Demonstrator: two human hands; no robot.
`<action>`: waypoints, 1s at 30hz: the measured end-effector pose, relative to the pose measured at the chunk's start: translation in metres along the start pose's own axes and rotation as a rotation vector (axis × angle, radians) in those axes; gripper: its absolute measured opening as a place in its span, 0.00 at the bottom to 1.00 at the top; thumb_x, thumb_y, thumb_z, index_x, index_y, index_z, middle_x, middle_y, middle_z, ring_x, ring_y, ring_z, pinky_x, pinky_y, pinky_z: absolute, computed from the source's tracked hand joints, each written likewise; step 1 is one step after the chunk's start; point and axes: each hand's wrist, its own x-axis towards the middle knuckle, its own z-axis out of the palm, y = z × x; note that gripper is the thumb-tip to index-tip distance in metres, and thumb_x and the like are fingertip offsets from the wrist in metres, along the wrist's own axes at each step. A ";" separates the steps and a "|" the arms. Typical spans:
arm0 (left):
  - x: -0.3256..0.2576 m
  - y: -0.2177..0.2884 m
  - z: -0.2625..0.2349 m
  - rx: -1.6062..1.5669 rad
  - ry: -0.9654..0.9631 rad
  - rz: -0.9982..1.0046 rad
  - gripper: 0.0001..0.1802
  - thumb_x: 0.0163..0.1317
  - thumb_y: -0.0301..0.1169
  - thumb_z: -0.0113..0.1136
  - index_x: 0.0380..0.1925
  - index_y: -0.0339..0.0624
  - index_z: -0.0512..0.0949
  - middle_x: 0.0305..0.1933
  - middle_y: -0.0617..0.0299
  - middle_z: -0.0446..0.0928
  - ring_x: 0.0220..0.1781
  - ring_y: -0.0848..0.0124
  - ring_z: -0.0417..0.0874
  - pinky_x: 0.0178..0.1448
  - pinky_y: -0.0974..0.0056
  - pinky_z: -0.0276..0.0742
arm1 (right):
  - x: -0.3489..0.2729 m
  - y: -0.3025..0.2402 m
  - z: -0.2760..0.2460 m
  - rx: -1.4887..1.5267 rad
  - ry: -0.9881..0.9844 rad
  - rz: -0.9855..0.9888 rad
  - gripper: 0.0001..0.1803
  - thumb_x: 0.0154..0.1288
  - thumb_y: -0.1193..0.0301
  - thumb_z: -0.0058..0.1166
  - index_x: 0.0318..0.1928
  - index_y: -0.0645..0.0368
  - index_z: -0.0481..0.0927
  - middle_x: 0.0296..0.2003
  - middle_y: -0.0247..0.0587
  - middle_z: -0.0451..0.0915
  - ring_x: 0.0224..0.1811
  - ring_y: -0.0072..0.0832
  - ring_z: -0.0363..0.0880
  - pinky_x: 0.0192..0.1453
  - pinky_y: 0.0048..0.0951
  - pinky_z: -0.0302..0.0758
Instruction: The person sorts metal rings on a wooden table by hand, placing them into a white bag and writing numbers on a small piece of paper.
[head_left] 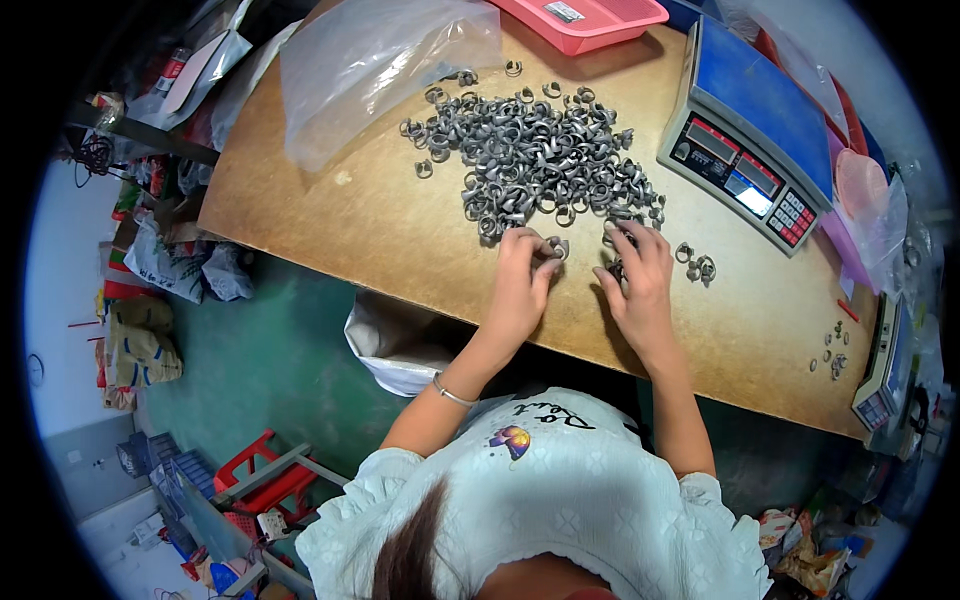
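Note:
A heap of grey metal rings (pixel 540 150) spreads over the brown tabletop (pixel 290 210). At the heap's near edge my left hand (pixel 520 280) is closed, with one ring (pixel 558 247) pinched between thumb and fingertips. To its right, my right hand (pixel 643 285) curls its fingers around a few dark rings (pixel 617 268), partly hidden beneath the fingers. A small group of loose rings (pixel 702 268) lies just right of that hand.
A blue-topped digital scale (pixel 760 110) stands at the right. A pink plastic basket (pixel 590 25) and a clear plastic sheet (pixel 380 70) lie at the back. More tiny rings (pixel 836 355) and a second scale (pixel 880 370) sit far right. A white sack (pixel 395 350) stands below the table edge.

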 end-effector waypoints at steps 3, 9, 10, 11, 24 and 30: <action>-0.004 -0.006 -0.009 -0.429 -0.093 -0.361 0.06 0.59 0.22 0.54 0.35 0.32 0.70 0.35 0.56 0.75 0.33 0.73 0.78 0.35 0.70 0.75 | 0.004 -0.011 0.010 0.137 -0.036 -0.009 0.21 0.50 0.77 0.56 0.48 0.62 0.72 0.47 0.47 0.70 0.50 0.43 0.66 0.54 0.40 0.63; -0.008 -0.007 -0.012 -0.605 -0.056 -0.450 0.08 0.61 0.24 0.53 0.39 0.31 0.69 0.34 0.54 0.77 0.35 0.71 0.80 0.36 0.70 0.78 | 0.001 -0.015 0.028 -0.068 -0.218 -0.076 0.17 0.51 0.78 0.54 0.44 0.62 0.74 0.43 0.44 0.72 0.45 0.40 0.67 0.50 0.37 0.65; -0.013 -0.007 -0.012 -0.596 -0.044 -0.430 0.09 0.61 0.23 0.52 0.40 0.31 0.69 0.35 0.54 0.76 0.36 0.70 0.80 0.36 0.70 0.78 | -0.001 -0.013 0.031 -0.096 -0.245 -0.062 0.16 0.51 0.78 0.54 0.44 0.63 0.74 0.42 0.44 0.72 0.45 0.40 0.68 0.50 0.37 0.65; -0.017 -0.006 -0.012 -0.587 -0.032 -0.410 0.10 0.61 0.22 0.52 0.41 0.30 0.68 0.36 0.53 0.76 0.36 0.70 0.81 0.37 0.69 0.78 | -0.003 -0.011 0.032 -0.024 -0.176 -0.061 0.16 0.50 0.80 0.54 0.43 0.63 0.74 0.41 0.44 0.72 0.44 0.41 0.68 0.48 0.37 0.66; -0.035 -0.003 -0.026 -1.423 -0.138 -0.756 0.13 0.64 0.28 0.47 0.46 0.35 0.70 0.42 0.56 0.73 0.41 0.70 0.74 0.43 0.67 0.73 | -0.002 -0.044 0.020 0.319 0.078 -0.214 0.11 0.49 0.84 0.53 0.36 0.64 0.77 0.35 0.45 0.77 0.38 0.40 0.73 0.44 0.34 0.69; -0.096 -0.019 -0.070 -0.511 0.149 -0.464 0.08 0.63 0.27 0.49 0.34 0.32 0.75 0.30 0.62 0.74 0.26 0.81 0.69 0.27 0.77 0.63 | 0.031 -0.009 0.025 -0.116 0.036 -0.094 0.13 0.51 0.79 0.53 0.40 0.61 0.76 0.43 0.42 0.73 0.47 0.39 0.68 0.51 0.38 0.63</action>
